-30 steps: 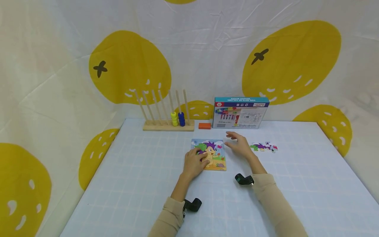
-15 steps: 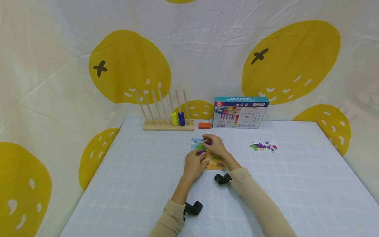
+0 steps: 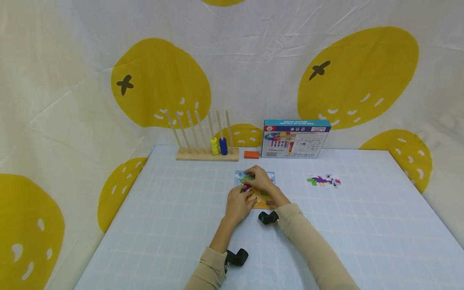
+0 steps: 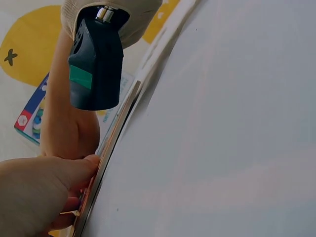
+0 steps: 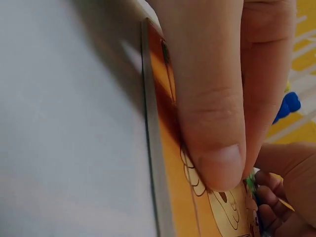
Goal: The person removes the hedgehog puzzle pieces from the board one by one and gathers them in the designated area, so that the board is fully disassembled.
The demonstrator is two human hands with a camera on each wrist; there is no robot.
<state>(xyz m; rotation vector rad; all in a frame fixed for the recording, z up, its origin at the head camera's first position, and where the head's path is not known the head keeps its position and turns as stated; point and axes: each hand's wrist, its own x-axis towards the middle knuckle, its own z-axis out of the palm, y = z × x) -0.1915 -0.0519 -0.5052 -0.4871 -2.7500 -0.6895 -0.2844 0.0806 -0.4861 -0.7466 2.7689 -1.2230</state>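
Note:
A square picture puzzle board (image 3: 266, 204) with a hedgehog scene lies on the table in the head view, partly covered by both hands. My left hand (image 3: 237, 206) rests on its left side, fingers and thumb spread over the surface. Bent over the upper left part is my right hand (image 3: 262, 180), its thumb and fingertips close to a green and purple area beside the left fingers. I cannot tell whether it pinches a piece. In the right wrist view the right thumb (image 5: 222, 165) is close over the orange part of the board. The left thumb (image 4: 86, 168) lies along the board's edge.
Several puzzle pieces (image 3: 324, 180) lie to the right of the board. Behind stand a wooden rack with upright pegs (image 3: 206, 156), yellow beads (image 3: 214, 146), blue beads (image 3: 223, 146) and a printed box (image 3: 293, 141). An orange block (image 3: 251, 154) lies between rack and box.
My right hand has moved left from beyond the board's right edge to its upper left part, beside the left fingers. The left hand has stayed nearly still on the board.

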